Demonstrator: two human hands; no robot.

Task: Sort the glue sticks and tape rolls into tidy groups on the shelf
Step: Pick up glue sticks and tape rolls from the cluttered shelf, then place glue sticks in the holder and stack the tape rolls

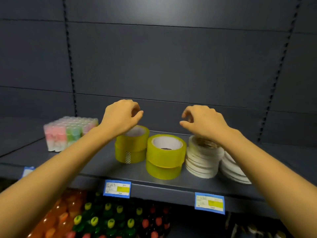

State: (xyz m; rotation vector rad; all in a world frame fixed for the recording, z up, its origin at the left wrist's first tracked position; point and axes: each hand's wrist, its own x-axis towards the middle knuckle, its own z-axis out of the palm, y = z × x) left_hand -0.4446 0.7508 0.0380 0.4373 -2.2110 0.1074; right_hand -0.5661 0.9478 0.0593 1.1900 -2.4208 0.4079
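Both grips hang loosely curled and hold nothing: the left grip (122, 115) is over the rear yellow tape stack (131, 145), the right grip (204, 121) over the nearer white tape stack (203, 157). On the shelf (103, 162) the front yellow tape stack (165, 155) stands just beside the rear one. A second white tape stack (231, 167) sits partly behind the right forearm, and the wrapped glue stick pack (68, 133) stands well apart at the left. The step looks like squaring up the stacks. Take each low round its sides and slide rather than lift, so the thin white rolls do not fan out.
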